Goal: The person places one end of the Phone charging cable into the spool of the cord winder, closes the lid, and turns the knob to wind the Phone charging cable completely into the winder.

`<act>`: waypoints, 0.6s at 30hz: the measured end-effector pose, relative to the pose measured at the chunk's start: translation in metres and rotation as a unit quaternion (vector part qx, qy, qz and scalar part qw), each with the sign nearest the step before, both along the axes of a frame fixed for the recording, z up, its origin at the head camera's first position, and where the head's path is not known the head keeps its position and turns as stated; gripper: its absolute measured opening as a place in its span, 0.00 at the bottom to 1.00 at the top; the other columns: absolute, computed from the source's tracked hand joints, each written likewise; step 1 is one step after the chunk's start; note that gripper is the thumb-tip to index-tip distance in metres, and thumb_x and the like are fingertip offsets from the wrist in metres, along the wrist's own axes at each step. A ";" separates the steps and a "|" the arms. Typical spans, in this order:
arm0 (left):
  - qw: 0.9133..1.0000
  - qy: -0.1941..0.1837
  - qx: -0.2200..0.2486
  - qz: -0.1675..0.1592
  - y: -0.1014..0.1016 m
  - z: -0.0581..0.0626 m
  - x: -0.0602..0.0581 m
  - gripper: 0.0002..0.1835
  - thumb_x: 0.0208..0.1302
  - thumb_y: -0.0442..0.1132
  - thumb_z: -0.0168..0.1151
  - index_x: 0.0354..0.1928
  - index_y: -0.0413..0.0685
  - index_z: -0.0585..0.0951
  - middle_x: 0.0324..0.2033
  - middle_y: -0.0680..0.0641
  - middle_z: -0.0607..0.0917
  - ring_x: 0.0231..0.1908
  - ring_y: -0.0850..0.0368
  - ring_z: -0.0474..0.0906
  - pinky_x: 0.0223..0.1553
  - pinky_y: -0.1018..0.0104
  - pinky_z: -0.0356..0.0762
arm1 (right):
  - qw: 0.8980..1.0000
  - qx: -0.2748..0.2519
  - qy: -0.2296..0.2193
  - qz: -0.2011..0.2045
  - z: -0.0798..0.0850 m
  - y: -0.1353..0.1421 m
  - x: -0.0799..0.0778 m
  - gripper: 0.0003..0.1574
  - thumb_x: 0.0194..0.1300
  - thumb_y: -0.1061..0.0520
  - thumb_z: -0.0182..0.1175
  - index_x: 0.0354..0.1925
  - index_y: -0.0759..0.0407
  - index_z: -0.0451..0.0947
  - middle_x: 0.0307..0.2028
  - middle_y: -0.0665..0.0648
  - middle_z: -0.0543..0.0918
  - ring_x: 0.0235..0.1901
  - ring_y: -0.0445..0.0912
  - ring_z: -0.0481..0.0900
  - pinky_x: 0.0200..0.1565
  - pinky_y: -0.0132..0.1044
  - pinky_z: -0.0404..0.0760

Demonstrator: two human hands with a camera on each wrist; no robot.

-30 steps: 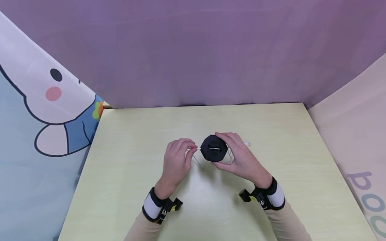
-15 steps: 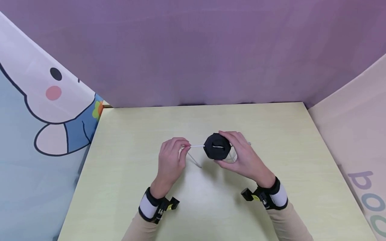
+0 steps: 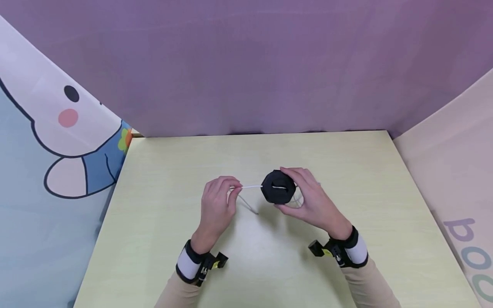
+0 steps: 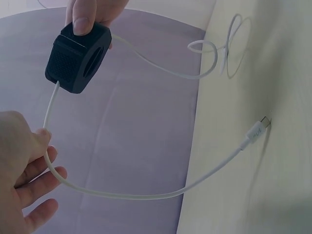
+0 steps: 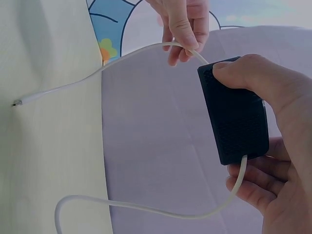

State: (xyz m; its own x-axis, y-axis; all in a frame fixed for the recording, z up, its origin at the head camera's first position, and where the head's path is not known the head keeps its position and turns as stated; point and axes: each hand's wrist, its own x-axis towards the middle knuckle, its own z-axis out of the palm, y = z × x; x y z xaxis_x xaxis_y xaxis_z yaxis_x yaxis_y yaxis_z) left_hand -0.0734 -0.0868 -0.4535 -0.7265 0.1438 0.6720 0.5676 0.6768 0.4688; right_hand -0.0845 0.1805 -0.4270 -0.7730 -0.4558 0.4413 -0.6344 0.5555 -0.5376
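Above the table, my right hand (image 3: 310, 199) grips a black, many-sided cable winder (image 3: 278, 187) between thumb and fingers. A white charging cable (image 4: 131, 196) runs out of both sides of the winder, and a short stretch of it shows in the slot on its face. To the left, my left hand (image 3: 219, 203) pinches the cable, which is straight between the fingers and the winder. Past that pinch the cable bends down to a small metal-tipped plug (image 4: 256, 130) close over the tabletop. The cable's other side loops loosely beneath my right hand in the left wrist view.
The pale wooden table (image 3: 165, 162) spreads under both hands. A purple cloth (image 3: 250, 68) hangs behind its far edge. Printed cloths stand at both sides, the left one with a cartoon figure (image 3: 69, 128). Each wrist wears a strapped camera (image 3: 204, 265).
My left hand has moved left, lengthening the cable between its fingers and the winder. My right hand has shifted slightly right with the winder. The last half second shows little movement.
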 end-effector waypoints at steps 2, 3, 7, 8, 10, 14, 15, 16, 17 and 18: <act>1.000 0.000 0.002 0.003 -0.001 -0.001 0.000 0.06 0.62 0.30 0.72 0.39 0.40 0.84 0.39 0.44 0.87 0.41 0.47 0.83 0.51 0.48 0.79 | 1.000 -0.002 0.004 0.000 -0.001 0.001 0.000 0.56 0.46 0.54 0.83 0.71 0.59 0.70 0.60 0.57 0.78 0.59 0.50 0.73 0.58 0.44 0.77; 1.000 -0.002 0.002 0.004 -0.002 -0.001 0.000 0.06 0.62 0.30 0.72 0.39 0.40 0.84 0.39 0.45 0.87 0.41 0.47 0.83 0.51 0.48 0.79 | 1.000 -0.003 0.006 0.000 -0.001 0.001 0.000 0.56 0.46 0.54 0.83 0.71 0.59 0.70 0.60 0.57 0.78 0.59 0.50 0.73 0.58 0.43 0.77; 1.000 -0.004 0.003 0.006 -0.004 -0.002 0.000 0.06 0.62 0.30 0.72 0.39 0.40 0.84 0.39 0.44 0.87 0.41 0.47 0.83 0.51 0.48 0.78 | 1.000 -0.006 0.009 0.000 -0.001 0.002 0.000 0.56 0.46 0.54 0.83 0.71 0.60 0.70 0.60 0.57 0.78 0.58 0.51 0.73 0.60 0.40 0.75; 1.000 -0.004 0.003 0.006 -0.004 -0.003 0.000 0.06 0.62 0.30 0.72 0.39 0.40 0.84 0.39 0.44 0.87 0.41 0.47 0.83 0.50 0.48 0.78 | 1.000 -0.006 0.008 0.000 -0.001 0.002 0.000 0.56 0.46 0.54 0.83 0.71 0.60 0.70 0.60 0.58 0.78 0.58 0.51 0.73 0.60 0.40 0.75; 1.000 -0.001 0.003 0.009 -0.006 -0.004 0.000 0.06 0.62 0.30 0.72 0.39 0.40 0.84 0.39 0.44 0.87 0.42 0.46 0.84 0.50 0.47 0.78 | 1.000 -0.007 0.007 0.001 -0.001 0.002 0.000 0.56 0.46 0.54 0.83 0.70 0.61 0.70 0.60 0.58 0.78 0.59 0.51 0.73 0.60 0.39 0.74; 1.000 0.000 0.008 0.018 -0.009 -0.006 0.001 0.05 0.64 0.30 0.71 0.39 0.41 0.84 0.39 0.44 0.87 0.43 0.46 0.84 0.50 0.47 0.78 | 1.000 -0.005 0.002 -0.001 -0.001 0.005 0.001 0.54 0.47 0.53 0.82 0.70 0.61 0.70 0.60 0.58 0.78 0.59 0.50 0.72 0.61 0.39 0.74; 1.000 -0.002 0.009 0.019 -0.010 -0.006 0.001 0.04 0.65 0.31 0.70 0.40 0.40 0.84 0.40 0.44 0.86 0.43 0.46 0.84 0.51 0.47 0.78 | 1.000 -0.004 0.001 -0.001 -0.001 0.005 0.001 0.54 0.48 0.53 0.81 0.70 0.61 0.70 0.60 0.57 0.77 0.59 0.50 0.72 0.61 0.39 0.74; 1.000 -0.003 0.009 0.019 -0.010 -0.006 0.001 0.04 0.66 0.32 0.69 0.40 0.40 0.84 0.40 0.43 0.86 0.43 0.45 0.84 0.51 0.47 0.78 | 1.000 -0.004 0.000 -0.002 -0.001 0.006 0.001 0.54 0.49 0.53 0.81 0.70 0.61 0.70 0.60 0.57 0.77 0.59 0.50 0.72 0.61 0.40 0.75; 1.000 -0.005 0.009 0.017 -0.011 -0.006 0.001 0.03 0.68 0.33 0.68 0.40 0.40 0.84 0.40 0.43 0.86 0.43 0.45 0.83 0.51 0.47 0.77 | 1.000 -0.002 0.000 -0.002 -0.001 0.006 0.001 0.53 0.49 0.53 0.81 0.70 0.61 0.70 0.60 0.57 0.77 0.59 0.50 0.72 0.61 0.40 0.75; 1.000 -0.006 0.008 0.016 -0.011 -0.006 0.001 0.03 0.69 0.33 0.67 0.40 0.40 0.84 0.40 0.43 0.86 0.43 0.45 0.83 0.51 0.47 0.77 | 1.000 -0.002 0.000 -0.003 -0.002 0.007 0.001 0.53 0.49 0.53 0.81 0.70 0.61 0.70 0.60 0.57 0.77 0.60 0.50 0.72 0.61 0.41 0.75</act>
State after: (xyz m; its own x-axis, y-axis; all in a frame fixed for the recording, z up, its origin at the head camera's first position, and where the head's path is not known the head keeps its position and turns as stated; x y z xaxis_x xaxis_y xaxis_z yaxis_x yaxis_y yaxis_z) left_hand -0.0719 -0.0982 -0.4594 -0.7390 0.1094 0.6647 0.5398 0.6865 0.4872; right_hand -0.0838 0.1872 -0.4285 -0.7750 -0.4503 0.4435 -0.6320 0.5567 -0.5392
